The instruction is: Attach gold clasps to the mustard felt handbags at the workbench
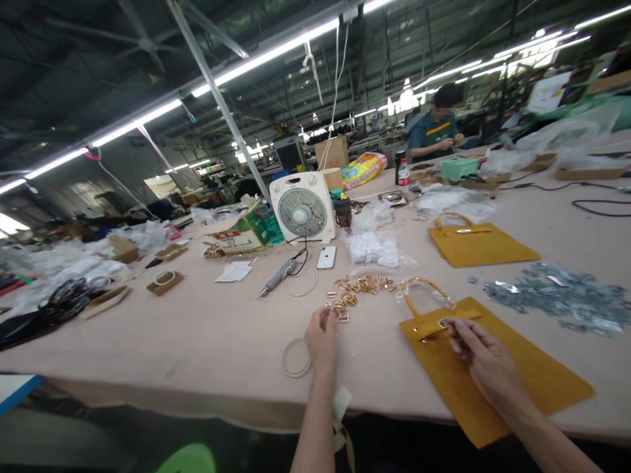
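Note:
My left hand (321, 338) is at the near edge of a pile of small gold metal fittings (362, 284), its fingertips pinched together beside the closest pieces. Whatever lies between those fingers is hidden. Over a mustard-yellow bag panel (537, 381) with a looped handle (411, 295), my right hand (488, 361) has its thumb and fingers closed near a small shiny metal fitting (445, 322) on the strap. I cannot make out what is in that pinch. Clear plastic wraps part of the handle. A second yellow bag panel (493, 246) lies flat farther back.
Many silvery-blue small pieces (562, 295) are heaped at right. A tape roll (296, 358) lies beside my left wrist. Behind are an electric screwdriver (279, 277), a phone (326, 257), a box fan (304, 207) and plastic bags (372, 249). A co-worker (434, 135) sits across the table.

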Demonstrator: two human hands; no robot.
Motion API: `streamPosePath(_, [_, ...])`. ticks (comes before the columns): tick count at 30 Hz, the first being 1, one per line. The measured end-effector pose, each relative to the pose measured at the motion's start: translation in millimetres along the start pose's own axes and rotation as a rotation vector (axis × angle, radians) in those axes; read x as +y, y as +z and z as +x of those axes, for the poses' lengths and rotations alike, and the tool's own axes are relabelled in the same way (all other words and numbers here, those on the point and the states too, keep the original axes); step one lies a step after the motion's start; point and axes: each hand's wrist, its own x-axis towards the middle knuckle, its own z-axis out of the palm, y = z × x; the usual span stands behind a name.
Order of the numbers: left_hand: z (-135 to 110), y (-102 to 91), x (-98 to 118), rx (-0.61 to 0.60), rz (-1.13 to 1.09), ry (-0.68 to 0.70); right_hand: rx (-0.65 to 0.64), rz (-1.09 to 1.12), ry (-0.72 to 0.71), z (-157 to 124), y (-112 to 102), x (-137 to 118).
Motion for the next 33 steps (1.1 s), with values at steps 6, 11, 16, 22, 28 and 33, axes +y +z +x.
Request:
streamPosePath(6, [8,2.6,-8,0.083,-0.177,-0.054,-0.012,-0.006,-0.006,-1,-2,-7])
streamPosePath(11, [17,3.3,-16,0.185,-0.290,-0.111,-0.017,-0.014,-0.009,-1,-3,-7])
streamPosePath(16, [25,8.8,-16,0.213,-0.353,-0.165,-0.053,-0.080,-0.017,-3,-5,-7])
streamPosePath(22, [39,10.7,-9,0.267,-0.349,-0.193,-0.074,-0.070,-0.020,-4,-4,-10])
streamPosePath(28, [18,42.0,32,0.084,-0.363,-0.140,-0.064,-0.014,-0.034,-3,-3,-18])
streamPosePath(33, [-41,121.5,67,-0.282,-0.461,-0.111,-0.046,-0.010,-0.130,-1,-1,-30])
